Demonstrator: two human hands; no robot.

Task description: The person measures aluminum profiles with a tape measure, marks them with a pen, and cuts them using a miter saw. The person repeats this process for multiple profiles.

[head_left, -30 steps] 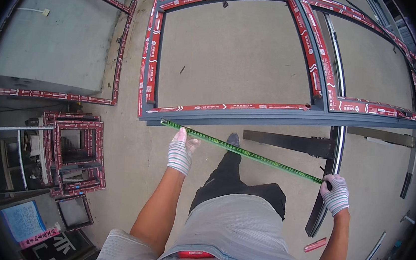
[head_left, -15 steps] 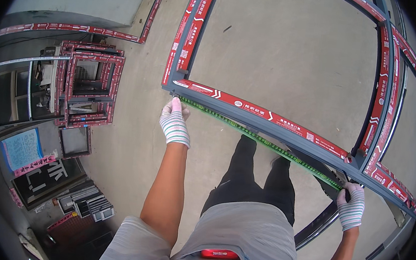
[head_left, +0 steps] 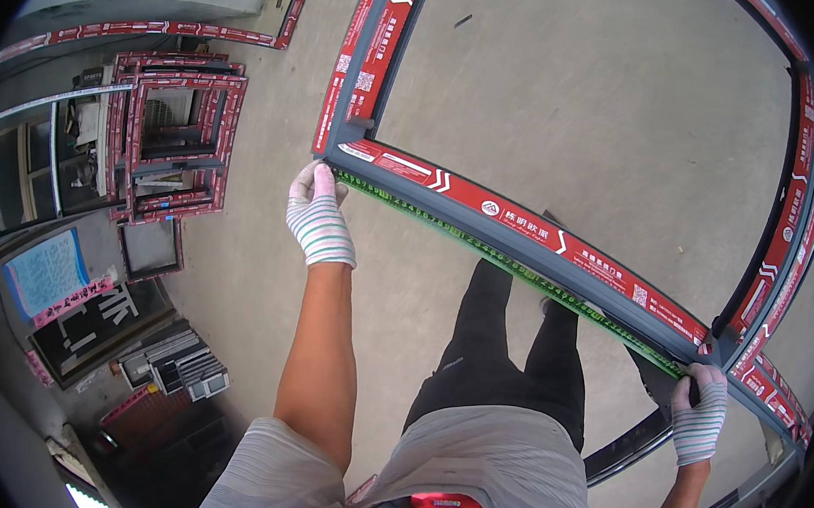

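Observation:
A grey window frame (head_left: 523, 245) covered with red protective film lies ahead of me. Along its near edge runs a stretched green tape measure (head_left: 523, 274). Gloved in striped white knit, my left hand (head_left: 323, 226) pinches the free end of the tape at the frame's near left corner. At the other end, my right hand (head_left: 702, 420), in a matching glove, is closed round the tape's dark case by the near right joint. The fingers largely hide the case. The blade lies close along the frame's grey side.
Several red-filmed frames (head_left: 227, 129) stand stacked at the left, beside a silver-edged window panel (head_left: 56, 166). Below them are a blue-edged written sheet (head_left: 44, 276), a dark sign board (head_left: 104, 331) and bundled profile pieces (head_left: 182, 367). A long red-filmed profile (head_left: 145, 28) lies farther off.
My left hand has moved left and slightly away from me to the frame's corner. My right hand has shifted slightly right and nearer. The tape now lies closer against the frame's edge.

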